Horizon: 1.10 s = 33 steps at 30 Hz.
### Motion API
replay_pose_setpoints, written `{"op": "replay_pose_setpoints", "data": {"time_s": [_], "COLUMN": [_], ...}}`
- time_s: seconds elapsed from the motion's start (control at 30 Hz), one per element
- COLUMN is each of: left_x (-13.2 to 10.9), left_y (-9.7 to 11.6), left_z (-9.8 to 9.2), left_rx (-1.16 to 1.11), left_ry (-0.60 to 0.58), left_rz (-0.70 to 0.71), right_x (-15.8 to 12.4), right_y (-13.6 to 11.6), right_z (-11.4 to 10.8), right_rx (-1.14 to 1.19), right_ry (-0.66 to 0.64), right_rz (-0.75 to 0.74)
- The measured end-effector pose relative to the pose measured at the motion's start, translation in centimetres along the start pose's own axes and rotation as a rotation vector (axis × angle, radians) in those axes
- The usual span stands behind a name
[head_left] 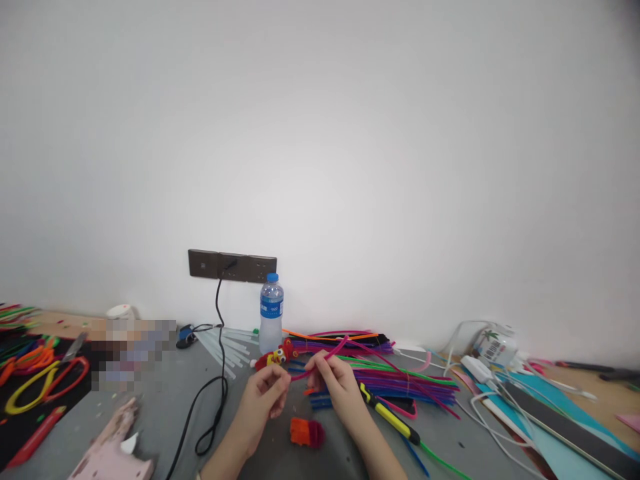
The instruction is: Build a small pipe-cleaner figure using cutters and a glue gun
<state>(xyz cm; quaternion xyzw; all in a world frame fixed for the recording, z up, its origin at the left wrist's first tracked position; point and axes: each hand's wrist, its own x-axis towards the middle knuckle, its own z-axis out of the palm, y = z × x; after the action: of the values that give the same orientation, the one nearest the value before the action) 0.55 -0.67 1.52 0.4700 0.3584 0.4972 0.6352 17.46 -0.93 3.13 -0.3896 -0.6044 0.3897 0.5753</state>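
Observation:
A magenta pipe cleaner (337,349) is held between my two hands, its free end sticking up past the right fingers. My left hand (264,401) pinches one part of it, with thumb and fingers closed. Closed in a pinch too, my right hand (336,381) grips it a short way to the right. Below and between the hands, a small orange-and-magenta fuzzy piece (307,433) lies on the grey table (270,460). Just behind my left hand is a red-and-yellow fuzzy figure (276,356) with eyes, partly hidden by the fingers.
Bundled pipe cleaners (410,383) and a yellow-and-black pen-like tool (389,417) lie right. Behind stand a water bottle (271,323) and translucent sticks (227,348). A black cord (220,393) crosses the left side, near a pink tool (113,450) and scissors (60,373).

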Motion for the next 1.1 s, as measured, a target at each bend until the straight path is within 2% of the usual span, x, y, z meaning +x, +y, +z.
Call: {"op": "replay_pose_setpoints", "data": {"time_s": [0.17, 0.23, 0.37, 0.4, 0.47, 0.53, 0.63, 0.73, 0.8, 0.93, 1.1], "left_x": [-0.6, -1.0, -1.7, -1.7, -1.6, -1.3, -0.7, -0.5, -0.4, -0.2, -0.4], "left_y": [0.1, 0.3, 0.3, 0.1, -0.2, -0.5, -0.3, 0.3, 0.7, 0.8, 0.6], "left_z": [0.3, 0.6, 1.0, 1.0, 1.1, 1.1, 1.0, 0.8, 0.6, 0.4, 0.5], "left_rx": [0.329, 0.474, 0.69, 0.706, 0.66, 0.52, 0.249, -0.041, -0.157, -0.14, 0.139], "left_ry": [-0.216, -0.28, -0.368, -0.373, -0.345, -0.28, -0.121, 0.073, 0.136, 0.137, -0.003], "left_rz": [0.08, 0.111, 0.062, 0.06, 0.043, -0.021, -0.084, -0.07, -0.081, -0.063, -0.051], "right_x": [-0.1, -0.3, -0.8, -0.9, -0.8, -0.5, -0.1, 0.1, 0.1, 0.0, 0.1], "right_y": [-0.4, -0.6, -0.7, -0.7, -0.7, -0.8, -1.1, -1.2, -1.1, -0.8, -0.8], "right_z": [0.1, 0.3, 0.6, 0.6, 0.5, 0.2, -0.4, -0.6, -0.4, 0.1, 0.1], "right_rx": [-0.096, -0.141, -0.186, -0.193, -0.183, -0.124, 0.011, 0.068, 0.069, 0.072, -0.013], "right_ry": [-0.018, -0.092, -0.327, -0.35, -0.307, -0.18, -0.025, -0.002, -0.029, -0.068, -0.032], "right_rz": [0.034, 0.055, 0.1, 0.107, 0.115, 0.11, 0.083, 0.096, 0.115, 0.113, 0.072]}}
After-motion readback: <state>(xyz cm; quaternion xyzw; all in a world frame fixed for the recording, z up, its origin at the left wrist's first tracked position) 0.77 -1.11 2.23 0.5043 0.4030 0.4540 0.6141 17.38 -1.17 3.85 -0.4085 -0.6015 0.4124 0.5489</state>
